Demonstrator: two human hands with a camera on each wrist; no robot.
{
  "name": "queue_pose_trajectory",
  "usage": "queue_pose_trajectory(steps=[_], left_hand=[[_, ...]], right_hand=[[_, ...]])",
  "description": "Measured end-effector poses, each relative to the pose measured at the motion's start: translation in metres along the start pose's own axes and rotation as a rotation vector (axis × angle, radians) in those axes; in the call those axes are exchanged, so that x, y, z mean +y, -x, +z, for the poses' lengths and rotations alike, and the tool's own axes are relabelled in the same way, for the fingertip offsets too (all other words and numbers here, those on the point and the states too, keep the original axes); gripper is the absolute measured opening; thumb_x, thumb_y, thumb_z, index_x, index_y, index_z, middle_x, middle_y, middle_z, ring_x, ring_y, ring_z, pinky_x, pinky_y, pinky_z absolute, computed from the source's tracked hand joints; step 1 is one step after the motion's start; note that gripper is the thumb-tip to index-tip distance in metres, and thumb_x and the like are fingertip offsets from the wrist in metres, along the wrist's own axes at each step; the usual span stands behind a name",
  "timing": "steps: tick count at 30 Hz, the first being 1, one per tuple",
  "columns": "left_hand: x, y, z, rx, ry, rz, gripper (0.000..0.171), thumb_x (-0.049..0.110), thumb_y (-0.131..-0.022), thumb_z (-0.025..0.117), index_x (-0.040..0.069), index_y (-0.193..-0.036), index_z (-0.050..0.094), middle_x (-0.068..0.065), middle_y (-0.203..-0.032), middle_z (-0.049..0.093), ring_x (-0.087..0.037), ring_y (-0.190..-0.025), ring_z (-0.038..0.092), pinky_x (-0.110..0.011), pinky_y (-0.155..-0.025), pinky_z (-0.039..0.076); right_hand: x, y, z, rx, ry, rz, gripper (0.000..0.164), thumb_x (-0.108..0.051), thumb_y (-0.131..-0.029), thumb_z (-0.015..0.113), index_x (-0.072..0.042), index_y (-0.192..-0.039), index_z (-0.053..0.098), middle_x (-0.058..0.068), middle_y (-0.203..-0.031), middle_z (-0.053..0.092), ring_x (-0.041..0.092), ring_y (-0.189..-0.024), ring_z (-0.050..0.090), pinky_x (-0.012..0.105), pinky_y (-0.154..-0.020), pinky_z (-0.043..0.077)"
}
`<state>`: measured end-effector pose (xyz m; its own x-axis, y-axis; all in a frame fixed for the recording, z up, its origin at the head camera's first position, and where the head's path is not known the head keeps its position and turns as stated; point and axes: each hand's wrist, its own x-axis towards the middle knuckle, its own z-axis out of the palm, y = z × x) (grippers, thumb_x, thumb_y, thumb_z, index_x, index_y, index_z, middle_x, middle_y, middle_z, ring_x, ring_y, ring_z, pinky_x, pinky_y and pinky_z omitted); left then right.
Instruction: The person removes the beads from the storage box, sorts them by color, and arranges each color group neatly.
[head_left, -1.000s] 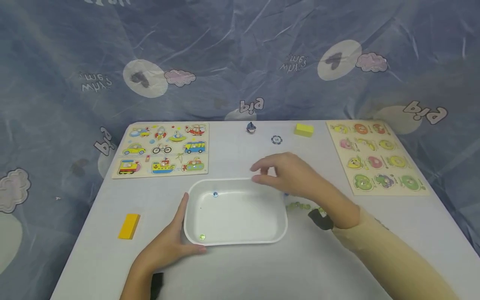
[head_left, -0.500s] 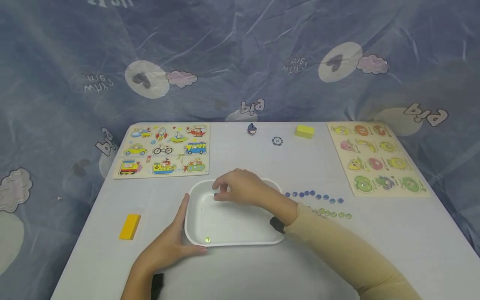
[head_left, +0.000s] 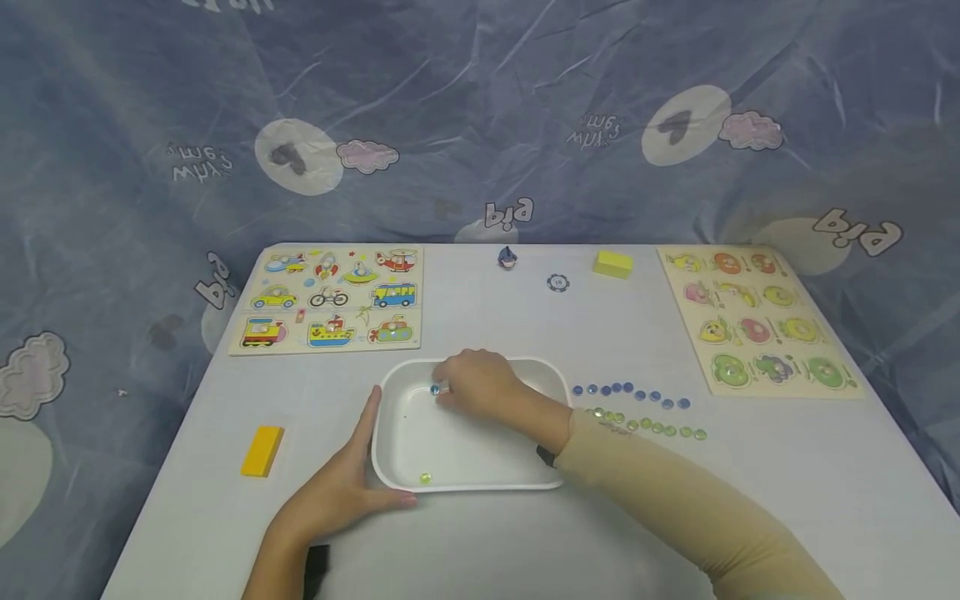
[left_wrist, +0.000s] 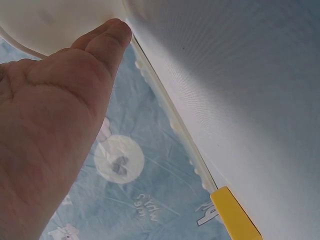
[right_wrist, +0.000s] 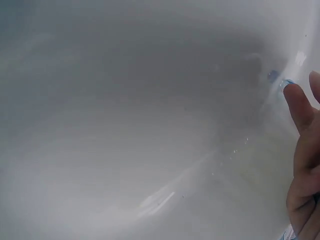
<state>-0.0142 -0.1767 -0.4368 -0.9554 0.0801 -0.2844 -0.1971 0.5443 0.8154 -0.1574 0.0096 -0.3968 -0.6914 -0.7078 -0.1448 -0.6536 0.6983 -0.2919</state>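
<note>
A white tray (head_left: 480, 458) sits in the middle of the table. My left hand (head_left: 330, 492) rests around its near left corner, thumb along the front rim and straight fingers along the left side; the left wrist view shows the palm and straight fingers (left_wrist: 107, 42) against the tray. My right hand (head_left: 480, 383) reaches into the tray's far left part. Its thumb and forefinger stand apart around a small blue glass bead (head_left: 435, 389). In the right wrist view the thumb (right_wrist: 299, 105) touches or nearly touches a shiny bluish piece (right_wrist: 285, 84). A green glass bead (head_left: 425, 478) lies by the front wall.
Right of the tray lie rows of blue beads (head_left: 655, 396) and green beads (head_left: 657, 428). Puzzle boards with vehicles (head_left: 330, 297) and fruit (head_left: 753, 321) lie at the back corners. Also there are an orange block (head_left: 262, 451), yellow block (head_left: 613, 265), chip (head_left: 558, 282) and penguin-like figure (head_left: 507, 257).
My right hand has swung left from the tray's far right edge and lowered to the blue bead. The green bead has slid slightly right. My left hand has stayed on the tray.
</note>
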Motion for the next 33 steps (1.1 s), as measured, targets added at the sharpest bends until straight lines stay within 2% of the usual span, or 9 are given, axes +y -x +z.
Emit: queue_pose_trajectory(steps=[3, 9, 13, 16, 19, 21, 23, 26, 33], left_hand=[[0.0, 0.0, 0.0, 0.001, 0.004, 0.006, 0.139, 0.05, -0.052, 0.088, 0.04, -0.149, -0.012, 0.014, -0.159, -0.002, -0.018, -0.148, 0.009, -0.052, -0.118, 0.015], [0.0, 0.0, 0.0, 0.002, 0.006, 0.015, 0.139, 0.049, -0.053, 0.088, 0.04, -0.149, -0.012, 0.013, -0.159, -0.002, -0.018, -0.148, 0.009, -0.052, -0.118, 0.015], [0.0, 0.0, 0.0, -0.002, 0.008, 0.015, 0.139, 0.049, -0.053, 0.088, 0.04, -0.149, -0.013, 0.013, -0.159, -0.003, -0.018, -0.148, 0.008, -0.052, -0.118, 0.015], [0.0, 0.0, -0.001, -0.005, 0.013, 0.019, 0.139, 0.048, -0.054, 0.088, 0.039, -0.149, -0.012, 0.014, -0.159, -0.003, -0.017, -0.148, 0.008, -0.052, -0.118, 0.014], [0.0, 0.0, -0.001, -0.006, 0.014, 0.024, 0.138, 0.048, -0.054, 0.088, 0.038, -0.149, -0.012, 0.014, -0.159, -0.003, -0.016, -0.148, 0.008, -0.051, -0.118, 0.014], [0.0, 0.0, -0.001, -0.008, 0.015, 0.023, 0.138, 0.048, -0.054, 0.088, 0.039, -0.149, -0.012, 0.015, -0.159, -0.003, -0.016, -0.148, 0.009, -0.051, -0.118, 0.015], [0.0, 0.0, 0.0, -0.01, 0.012, 0.017, 0.138, 0.049, -0.054, 0.088, 0.04, -0.149, -0.013, 0.015, -0.159, -0.003, -0.016, -0.148, 0.009, -0.051, -0.118, 0.015], [0.0, -0.001, 0.0, -0.008, 0.005, 0.006, 0.139, 0.05, -0.053, 0.088, 0.041, -0.148, -0.013, 0.015, -0.159, -0.003, -0.017, -0.148, 0.01, -0.052, -0.118, 0.017], [-0.002, -0.002, 0.0, -0.001, -0.002, -0.006, 0.14, 0.05, -0.052, 0.088, 0.041, -0.148, -0.013, 0.011, -0.159, -0.003, -0.021, -0.148, 0.011, -0.055, -0.117, 0.016]], right_hand=[[0.0, -0.002, 0.006, 0.002, 0.006, -0.006, 0.012, -0.03, -0.083, 0.071, -0.021, -0.091, 0.073, -0.011, -0.066, 0.061, 0.009, -0.06, 0.053, 0.024, -0.053, 0.041], [-0.001, -0.006, 0.014, 0.015, -0.001, -0.035, 0.017, -0.026, -0.084, 0.07, -0.019, -0.099, 0.074, -0.009, -0.071, 0.064, 0.008, -0.058, 0.051, 0.023, -0.052, 0.041], [-0.004, -0.01, 0.017, 0.017, 0.011, -0.047, 0.006, -0.02, -0.085, 0.067, -0.018, -0.083, 0.072, -0.008, -0.059, 0.052, 0.009, -0.054, 0.046, 0.022, -0.048, 0.037], [-0.006, -0.012, 0.016, -0.006, 0.016, -0.043, 0.015, -0.017, -0.086, 0.064, -0.017, -0.071, 0.066, -0.006, -0.055, 0.049, 0.009, -0.051, 0.044, 0.022, -0.046, 0.036], [-0.008, -0.01, 0.012, -0.008, 0.031, -0.062, 0.01, -0.021, -0.087, 0.065, -0.019, -0.077, 0.068, -0.008, -0.061, 0.056, 0.008, -0.055, 0.048, 0.023, -0.05, 0.04], [-0.01, -0.006, 0.003, -0.004, 0.021, -0.085, 0.007, -0.026, -0.087, 0.066, -0.021, -0.087, 0.071, -0.01, -0.066, 0.06, 0.007, -0.06, 0.051, 0.023, -0.053, 0.043], [-0.011, 0.002, -0.009, 0.014, 0.003, -0.109, 0.015, -0.032, -0.088, 0.066, -0.024, -0.099, 0.071, -0.014, -0.071, 0.061, 0.006, -0.065, 0.053, 0.023, -0.057, 0.045], [-0.014, 0.019, -0.034, 0.063, -0.055, -0.14, 0.022, -0.037, -0.089, 0.064, -0.027, -0.108, 0.069, -0.017, -0.072, 0.06, 0.004, -0.068, 0.054, 0.021, -0.062, 0.046], [0.005, 0.076, -0.083, 0.244, -0.173, -0.131, 0.022, -0.037, -0.088, 0.065, -0.03, -0.108, 0.067, -0.02, -0.079, 0.062, 0.001, -0.061, 0.052, 0.017, -0.055, 0.048]])
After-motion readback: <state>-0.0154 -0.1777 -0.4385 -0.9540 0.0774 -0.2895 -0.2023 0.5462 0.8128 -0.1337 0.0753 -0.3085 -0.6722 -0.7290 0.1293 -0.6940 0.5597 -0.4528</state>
